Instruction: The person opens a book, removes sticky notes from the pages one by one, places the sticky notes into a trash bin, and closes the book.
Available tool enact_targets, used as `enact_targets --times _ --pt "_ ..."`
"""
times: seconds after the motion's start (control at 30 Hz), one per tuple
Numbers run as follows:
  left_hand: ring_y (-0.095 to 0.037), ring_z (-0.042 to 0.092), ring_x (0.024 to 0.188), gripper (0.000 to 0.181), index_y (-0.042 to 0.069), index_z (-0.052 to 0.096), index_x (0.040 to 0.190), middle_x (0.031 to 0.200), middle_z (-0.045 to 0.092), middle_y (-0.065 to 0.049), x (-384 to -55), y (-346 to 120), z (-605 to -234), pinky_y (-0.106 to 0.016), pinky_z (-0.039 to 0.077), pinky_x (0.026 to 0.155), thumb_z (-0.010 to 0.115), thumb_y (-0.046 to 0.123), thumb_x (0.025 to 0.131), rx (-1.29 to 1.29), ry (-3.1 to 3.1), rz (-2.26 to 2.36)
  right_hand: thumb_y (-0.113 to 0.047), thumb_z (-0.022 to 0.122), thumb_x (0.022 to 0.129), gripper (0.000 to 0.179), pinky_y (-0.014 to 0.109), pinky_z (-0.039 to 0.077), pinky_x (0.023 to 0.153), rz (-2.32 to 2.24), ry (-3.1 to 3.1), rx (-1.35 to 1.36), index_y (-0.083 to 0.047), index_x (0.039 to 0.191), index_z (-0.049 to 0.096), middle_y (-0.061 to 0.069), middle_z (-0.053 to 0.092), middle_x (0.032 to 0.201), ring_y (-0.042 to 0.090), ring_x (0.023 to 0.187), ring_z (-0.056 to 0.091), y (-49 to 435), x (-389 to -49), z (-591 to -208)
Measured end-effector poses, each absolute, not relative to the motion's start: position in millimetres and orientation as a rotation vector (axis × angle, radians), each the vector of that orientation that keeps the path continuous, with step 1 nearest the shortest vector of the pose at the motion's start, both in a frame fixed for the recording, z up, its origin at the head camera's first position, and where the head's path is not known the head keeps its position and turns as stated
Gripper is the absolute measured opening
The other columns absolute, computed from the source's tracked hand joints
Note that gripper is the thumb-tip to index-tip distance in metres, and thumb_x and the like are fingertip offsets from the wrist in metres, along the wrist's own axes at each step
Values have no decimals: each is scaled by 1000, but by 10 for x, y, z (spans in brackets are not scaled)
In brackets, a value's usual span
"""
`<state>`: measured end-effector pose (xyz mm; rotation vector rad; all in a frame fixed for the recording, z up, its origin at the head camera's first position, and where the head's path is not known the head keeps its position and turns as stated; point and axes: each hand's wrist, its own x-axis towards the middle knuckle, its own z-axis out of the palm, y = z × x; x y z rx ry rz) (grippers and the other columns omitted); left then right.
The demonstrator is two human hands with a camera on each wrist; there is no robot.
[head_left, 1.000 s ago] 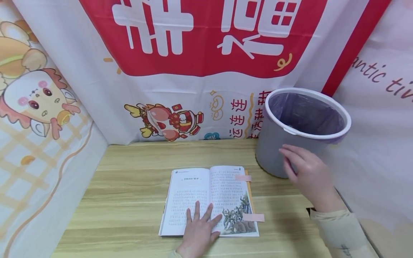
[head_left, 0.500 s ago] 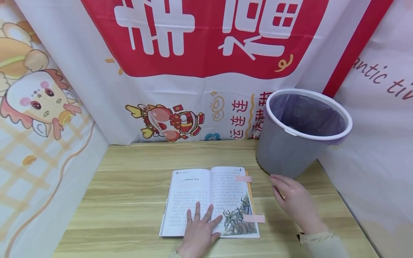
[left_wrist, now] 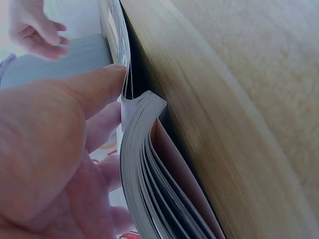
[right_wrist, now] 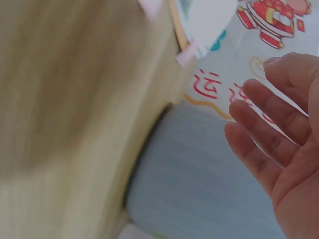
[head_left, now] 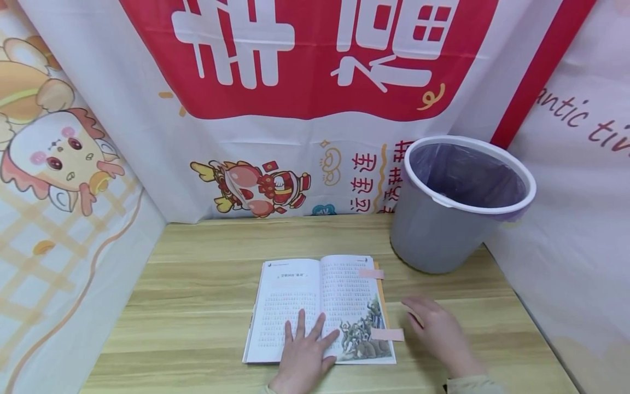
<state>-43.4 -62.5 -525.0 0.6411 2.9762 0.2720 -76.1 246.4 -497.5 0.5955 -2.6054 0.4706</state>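
An open book (head_left: 290,279) lies on the wooden table, with print on both pages and a drawing of figures at the lower right. Two pink paper strips stick out past its right edge, an upper strip (head_left: 371,273) and a lower strip (head_left: 388,334). My left hand (head_left: 306,353) rests on the pages near the spine with its fingers spread. In the left wrist view its thumb presses by the thick page block (left_wrist: 144,149). To the right of the book, my right hand (head_left: 438,331) hovers with fingers loosely bent; the right wrist view shows nothing in its palm (right_wrist: 299,184).
A grey trash bin (head_left: 433,235) with a white rim and a purple liner stands at the table's back right. Printed cloth (head_left: 305,128) hangs behind the table (head_left: 197,306), and more cloth runs along both sides.
My right hand has come down from in front of the bin, moving toward me and left to beside the book's right edge. The left hand and the book have stayed put.
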Motion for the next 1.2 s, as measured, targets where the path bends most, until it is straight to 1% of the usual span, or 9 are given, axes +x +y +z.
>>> enact_targets --times 0.17,0.33,0.57,0.87,1.1,1.2 --pt "-53 27 139 50 37 62 134 152 44 -5 -431 -632 -5238 -77 24 103 66 52 87 645 2977 276 -9 83 79 33 47 56 88 495 -2762 561 -6 110 74 12 71 112 29 102 68 2388 -701 -5117" --pt "-53 27 139 50 37 62 134 152 44 -5 -431 -634 -5244 -77 24 103 66 52 87 646 2975 277 -11 81 81 33 50 53 93 560 -2854 501 -7 113 73 12 70 116 30 107 66 2349 -660 -5210" --pt "-53 26 139 50 38 61 135 152 44 -4 -437 -637 -5264 -77 23 103 66 53 87 643 2970 276 -11 81 81 30 48 54 91 582 -2878 469 -7 110 73 10 71 112 28 104 67 2288 -609 -5307" --pt "-53 25 140 50 38 60 135 153 43 -5 -438 -642 -5286 -78 22 103 65 53 87 643 2972 283 -11 80 83 22 43 55 90 563 -2905 442 -11 104 75 5 72 109 23 103 67 2230 -578 -5384" --pt "-53 25 140 50 37 60 136 153 43 -5 -435 -644 -5289 -77 21 104 65 53 88 637 2974 288 -9 80 83 19 41 56 88 575 -2879 493 -11 101 76 5 72 105 22 100 68 2218 -578 -5404" --pt "-53 26 140 50 38 61 135 153 44 -5 -436 -648 -5289 -77 22 103 66 53 87 645 2981 287 -8 81 82 21 41 56 88 560 -2860 539 -10 102 76 5 72 104 22 99 68 2218 -576 -5405"
